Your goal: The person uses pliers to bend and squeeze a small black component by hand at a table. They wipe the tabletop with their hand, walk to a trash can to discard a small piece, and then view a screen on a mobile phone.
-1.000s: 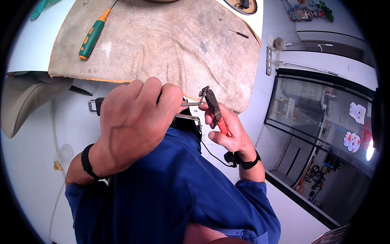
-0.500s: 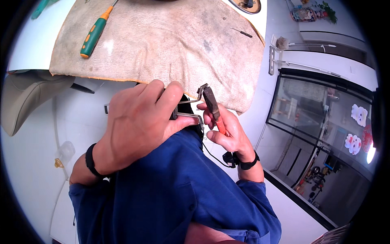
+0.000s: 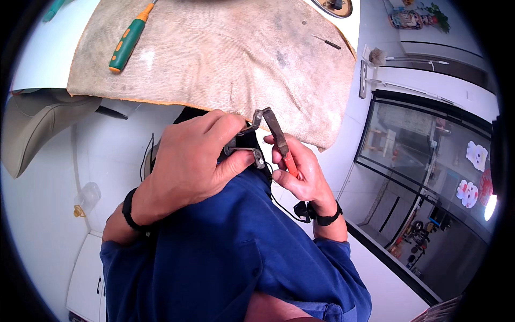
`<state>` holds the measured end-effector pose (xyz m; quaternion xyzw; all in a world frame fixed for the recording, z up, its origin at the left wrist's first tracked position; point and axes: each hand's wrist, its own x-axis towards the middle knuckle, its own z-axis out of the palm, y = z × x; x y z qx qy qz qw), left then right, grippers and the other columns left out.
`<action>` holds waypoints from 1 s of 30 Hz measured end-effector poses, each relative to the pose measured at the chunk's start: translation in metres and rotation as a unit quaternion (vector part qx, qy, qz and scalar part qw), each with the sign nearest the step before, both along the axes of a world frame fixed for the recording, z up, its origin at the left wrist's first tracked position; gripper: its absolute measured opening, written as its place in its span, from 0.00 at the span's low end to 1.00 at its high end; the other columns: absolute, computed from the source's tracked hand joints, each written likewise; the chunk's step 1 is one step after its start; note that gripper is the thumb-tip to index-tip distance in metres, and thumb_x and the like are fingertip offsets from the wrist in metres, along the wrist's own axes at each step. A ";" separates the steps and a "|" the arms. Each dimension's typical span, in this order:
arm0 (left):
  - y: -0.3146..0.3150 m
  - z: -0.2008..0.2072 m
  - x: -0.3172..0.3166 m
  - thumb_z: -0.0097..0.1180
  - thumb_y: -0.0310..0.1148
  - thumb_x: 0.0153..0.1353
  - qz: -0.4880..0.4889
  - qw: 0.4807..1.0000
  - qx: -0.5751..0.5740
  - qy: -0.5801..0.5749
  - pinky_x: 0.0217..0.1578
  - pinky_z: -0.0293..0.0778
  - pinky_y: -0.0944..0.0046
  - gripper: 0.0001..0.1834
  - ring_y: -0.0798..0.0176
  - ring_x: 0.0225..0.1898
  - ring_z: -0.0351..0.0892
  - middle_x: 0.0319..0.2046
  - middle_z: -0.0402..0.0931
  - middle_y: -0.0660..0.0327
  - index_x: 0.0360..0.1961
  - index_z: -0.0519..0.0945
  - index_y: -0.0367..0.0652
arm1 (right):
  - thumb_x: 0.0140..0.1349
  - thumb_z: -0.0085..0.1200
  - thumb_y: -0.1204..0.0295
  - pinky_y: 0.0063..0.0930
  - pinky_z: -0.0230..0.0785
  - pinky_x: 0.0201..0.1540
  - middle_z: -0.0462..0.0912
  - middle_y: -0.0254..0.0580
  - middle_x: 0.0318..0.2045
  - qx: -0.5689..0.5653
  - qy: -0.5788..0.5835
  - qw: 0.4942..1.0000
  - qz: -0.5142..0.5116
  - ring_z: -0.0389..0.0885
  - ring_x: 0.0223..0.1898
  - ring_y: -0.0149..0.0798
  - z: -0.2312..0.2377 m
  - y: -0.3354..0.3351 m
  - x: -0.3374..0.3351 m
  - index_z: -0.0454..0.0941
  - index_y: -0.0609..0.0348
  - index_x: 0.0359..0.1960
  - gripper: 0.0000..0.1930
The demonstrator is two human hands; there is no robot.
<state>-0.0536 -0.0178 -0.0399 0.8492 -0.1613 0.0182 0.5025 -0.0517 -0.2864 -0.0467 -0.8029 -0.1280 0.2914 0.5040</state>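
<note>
My left hand (image 3: 196,153) is closed around a metal piece with two bent prongs (image 3: 258,155), whose flat ends stick out past the thumb and fingers. The rest of that piece is mostly hidden by the hand. In my right hand (image 3: 308,172) is a hand tool with a dark, worn metal head and an orange-red handle (image 3: 290,165); its exact kind I cannot make out. The tool's head stands upright beside the upper prong, and whether they touch is unclear. Both hands are above my lap, just off the table's near edge.
A stained beige cloth (image 3: 214,59) covers the table. On it lie a green and orange screwdriver (image 3: 125,47) and a small dark screwdriver (image 3: 328,42). At far right top is a round metal-rimmed part (image 3: 335,6). A beige chair (image 3: 40,121) stands left.
The pronged piece has turned in my left hand, so the flat prong ends face up more. The left hand has shifted slightly; the right still grips the orange-handled tool, its head tilted a little more.
</note>
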 end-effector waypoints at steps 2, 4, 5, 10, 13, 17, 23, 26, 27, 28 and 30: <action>0.002 0.002 -0.001 0.66 0.34 0.59 -0.010 0.999 -0.002 0.051 0.34 0.75 0.54 0.18 0.42 0.33 0.81 0.33 0.79 0.49 0.45 0.76 0.36 | 0.49 0.63 0.71 0.28 0.71 0.41 0.76 0.37 0.35 -0.033 -0.018 0.999 0.012 0.76 0.35 0.34 0.000 -0.002 0.000 0.74 0.65 0.58 0.31; 0.000 0.000 -0.002 0.65 0.35 0.62 0.005 0.997 -0.034 0.074 0.34 0.75 0.55 0.16 0.44 0.32 0.80 0.32 0.78 0.49 0.44 0.76 0.36 | 0.48 0.65 0.73 0.33 0.74 0.42 0.79 0.44 0.36 -0.067 -0.038 0.997 0.023 0.81 0.35 0.40 0.001 -0.001 -0.002 0.74 0.64 0.57 0.30; -0.001 0.000 -0.002 0.64 0.37 0.64 0.020 0.993 -0.067 0.095 0.34 0.74 0.56 0.16 0.47 0.31 0.80 0.31 0.78 0.50 0.43 0.75 0.36 | 0.48 0.66 0.73 0.31 0.74 0.40 0.80 0.44 0.36 -0.069 -0.080 0.994 0.005 0.81 0.33 0.38 0.000 0.001 -0.003 0.74 0.64 0.55 0.29; 0.000 -0.001 0.002 0.60 0.38 0.68 0.015 0.986 -0.109 0.122 0.34 0.73 0.59 0.15 0.54 0.29 0.78 0.30 0.76 0.52 0.43 0.75 0.36 | 0.48 0.67 0.77 0.26 0.73 0.32 0.81 0.41 0.34 -0.122 -0.151 0.980 -0.051 0.79 0.25 0.32 0.024 0.006 0.000 0.76 0.63 0.51 0.25; -0.001 -0.003 0.002 0.59 0.38 0.69 0.015 0.985 -0.115 0.124 0.36 0.73 0.60 0.15 0.55 0.30 0.77 0.30 0.77 0.53 0.45 0.75 0.36 | 0.49 0.66 0.78 0.24 0.71 0.32 0.80 0.39 0.34 -0.115 -0.172 0.976 -0.069 0.76 0.25 0.29 0.029 0.001 0.006 0.74 0.63 0.55 0.28; -0.002 0.000 0.002 0.59 0.37 0.69 0.012 0.985 -0.118 0.127 0.40 0.74 0.61 0.16 0.55 0.34 0.79 0.33 0.79 0.53 0.50 0.75 0.37 | 0.49 0.67 0.79 0.20 0.67 0.30 0.82 0.38 0.38 -0.086 -0.195 0.974 -0.081 0.71 0.23 0.24 0.029 0.003 0.012 0.72 0.64 0.58 0.31; -0.001 -0.003 0.002 0.58 0.34 0.70 -0.006 0.981 -0.137 0.134 0.47 0.75 0.62 0.16 0.57 0.42 0.82 0.41 0.80 0.50 0.53 0.75 0.35 | 0.46 0.68 0.80 0.22 0.66 0.26 0.85 0.41 0.42 -0.073 -0.207 0.975 -0.043 0.68 0.20 0.25 0.024 0.010 0.017 0.72 0.62 0.61 0.35; 0.002 -0.008 0.001 0.56 0.32 0.71 -0.022 0.973 -0.173 0.152 0.47 0.75 0.62 0.15 0.59 0.43 0.82 0.42 0.81 0.52 0.53 0.75 0.34 | 0.47 0.67 0.81 0.24 0.68 0.26 0.83 0.41 0.40 -0.115 -0.230 0.966 -0.012 0.72 0.21 0.29 0.031 0.016 0.020 0.75 0.58 0.59 0.32; 0.002 -0.007 0.002 0.56 0.32 0.71 -0.021 0.973 -0.173 0.152 0.47 0.75 0.62 0.15 0.59 0.43 0.82 0.42 0.81 0.52 0.53 0.75 0.34 | 0.47 0.67 0.81 0.24 0.68 0.26 0.83 0.41 0.40 -0.115 -0.230 0.966 -0.011 0.72 0.21 0.29 0.032 0.016 0.021 0.75 0.58 0.59 0.32; 0.001 -0.005 0.002 0.55 0.32 0.72 -0.021 0.973 -0.166 0.158 0.47 0.75 0.62 0.15 0.59 0.43 0.82 0.42 0.81 0.52 0.53 0.75 0.34 | 0.47 0.67 0.82 0.24 0.68 0.26 0.83 0.41 0.40 -0.118 -0.228 0.966 -0.014 0.72 0.21 0.30 0.032 0.015 0.021 0.75 0.59 0.59 0.32; 0.000 -0.005 0.002 0.55 0.31 0.72 -0.021 0.973 -0.160 0.163 0.48 0.75 0.62 0.14 0.60 0.44 0.82 0.42 0.81 0.53 0.53 0.75 0.33 | 0.47 0.66 0.83 0.24 0.68 0.26 0.83 0.42 0.41 -0.122 -0.227 0.966 -0.017 0.73 0.21 0.30 0.032 0.013 0.023 0.75 0.59 0.59 0.32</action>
